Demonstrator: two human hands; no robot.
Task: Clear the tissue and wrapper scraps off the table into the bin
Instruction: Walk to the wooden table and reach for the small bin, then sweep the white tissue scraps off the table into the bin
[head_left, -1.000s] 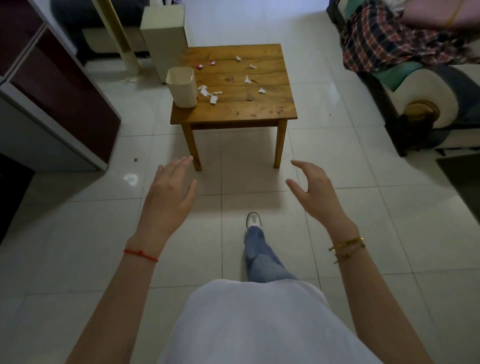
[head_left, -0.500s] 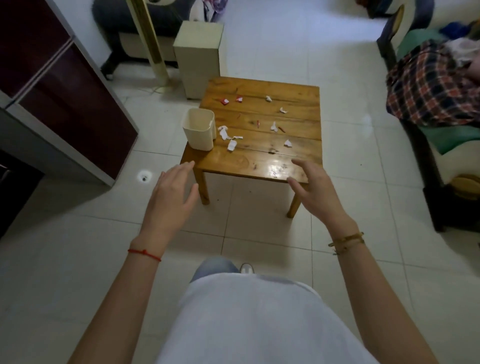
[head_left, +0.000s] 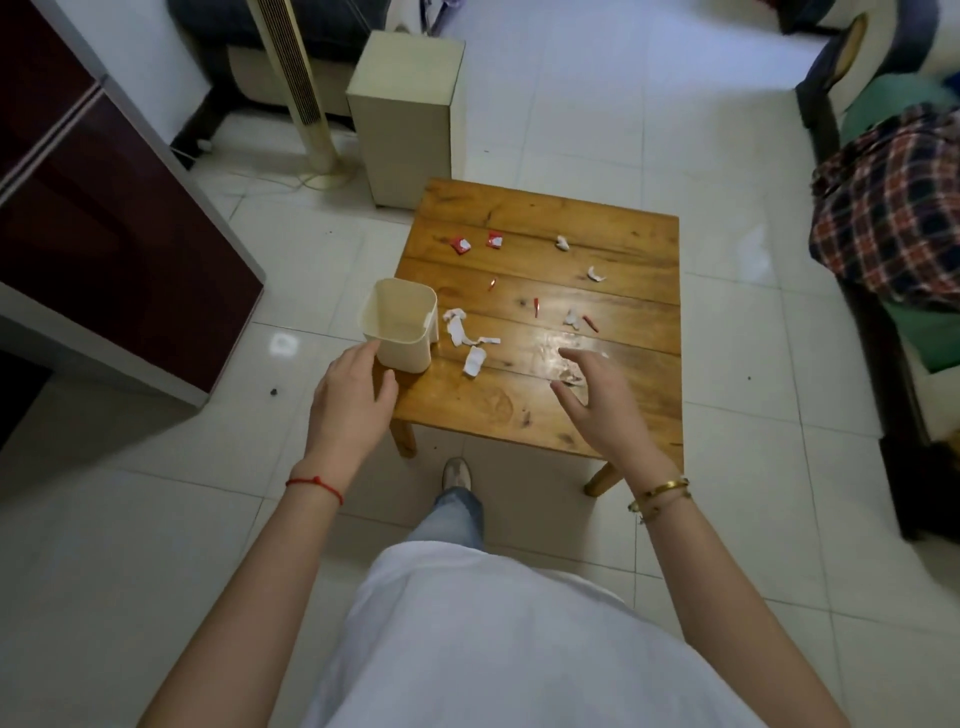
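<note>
While both hands hover spread and empty, left hand (head_left: 353, 400) beside the bin (head_left: 401, 332) at the desk (head_left: 613, 415) left edge, scraps (head_left: 470, 340) lie mid-desk; the right hand (head_left: 602, 400) must pinch 1 next.

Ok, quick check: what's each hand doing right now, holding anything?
Left hand: open, empty, fingertips near the bin at the table corner; contact cannot be told.
Right hand: open, fingers spread, empty, above the table.

Cream bin (head_left: 400, 332), red and white scraps (head_left: 470, 332), honey-brown table (head_left: 623, 249).
</note>
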